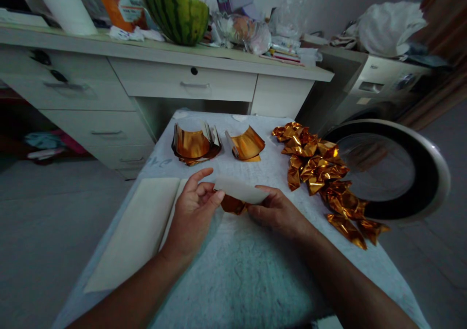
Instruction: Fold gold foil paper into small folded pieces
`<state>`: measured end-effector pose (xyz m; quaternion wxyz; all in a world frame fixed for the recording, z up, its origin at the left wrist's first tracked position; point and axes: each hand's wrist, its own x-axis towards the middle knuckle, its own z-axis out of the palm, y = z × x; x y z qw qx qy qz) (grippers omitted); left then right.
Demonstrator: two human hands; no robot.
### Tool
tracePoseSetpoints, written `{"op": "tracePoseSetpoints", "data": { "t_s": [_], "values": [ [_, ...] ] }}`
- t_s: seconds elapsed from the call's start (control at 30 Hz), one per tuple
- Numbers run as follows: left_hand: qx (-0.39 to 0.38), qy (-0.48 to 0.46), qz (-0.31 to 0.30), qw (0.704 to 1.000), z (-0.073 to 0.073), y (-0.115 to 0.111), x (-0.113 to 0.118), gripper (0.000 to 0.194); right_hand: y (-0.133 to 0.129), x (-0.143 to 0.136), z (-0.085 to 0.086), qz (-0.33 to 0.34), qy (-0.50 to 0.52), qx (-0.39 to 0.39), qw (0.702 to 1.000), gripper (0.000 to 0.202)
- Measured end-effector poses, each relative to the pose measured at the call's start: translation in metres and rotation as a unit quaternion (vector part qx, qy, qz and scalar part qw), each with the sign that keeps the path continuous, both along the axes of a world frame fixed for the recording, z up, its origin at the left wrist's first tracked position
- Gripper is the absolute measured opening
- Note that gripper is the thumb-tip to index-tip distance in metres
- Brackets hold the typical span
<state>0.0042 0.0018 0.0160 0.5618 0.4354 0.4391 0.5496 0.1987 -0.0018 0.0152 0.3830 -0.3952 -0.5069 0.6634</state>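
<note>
- Foil sheet [241, 189]: up between both hands, just above the worktop [241, 275], near its middle; probably kept there for clear sight and two-sided control.
- Far left: white booklet or folded paper [136, 231] flat along the worktop edge, partly behind the left forearm; purpose unclear.
- Left hand [193, 212]: thumb and curled fingers pinch the sheet's left end, index finger raised off it, seemingly a light steadying grip.
- Beyond the hands: larger curled foil stack [191, 145], then smaller stack [248, 144]; curved side up, likely set within easy reach.
- Sheet looks: pale matte strip on top, shiny copper-gold creased part below, apparently the same piece.
- Right hand [275, 210]: narrow pinch, thumb and fingers on the right end.
- Right: shaped foil pieces [315, 166] heaped along the edge, presumably kept apart from flat stock.
</note>
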Motion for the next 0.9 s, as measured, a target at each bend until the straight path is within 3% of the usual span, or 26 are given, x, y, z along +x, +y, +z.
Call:
{"op": "tracePoseSetpoints", "data": {
  "t_s": [0.23,0.53,0.7,0.8,0.9],
  "values": [
    [0.003,0.036,-0.004,0.999,-0.001,-0.001,-0.002,0.036,0.002,0.007,-0.003,0.062,-0.005,0.009,0.998,0.026],
    [-0.014,0.061,0.024,0.998,-0.004,-0.004,-0.002,0.033,0.003,0.01,-0.007,-0.001,-0.04,-0.04,0.998,0.034],
    [0.019,0.007,-0.028,0.999,-0.002,-0.008,0.001,0.034,0.003,0.001,-0.007,-0.039,-0.009,-0.081,0.996,0.038],
    [0.036,0.026,-0.059,0.997,-0.002,-0.008,0.001,0.025,0.004,-0.003,-0.009,-0.044,0.013,-0.078,0.996,0.039],
    [0.02,0.062,-0.107,0.992,-0.005,-0.007,-0.001,0.035,0.005,-0.005,-0.01,-0.041,0.026,-0.068,0.996,0.038]
  ]
}}
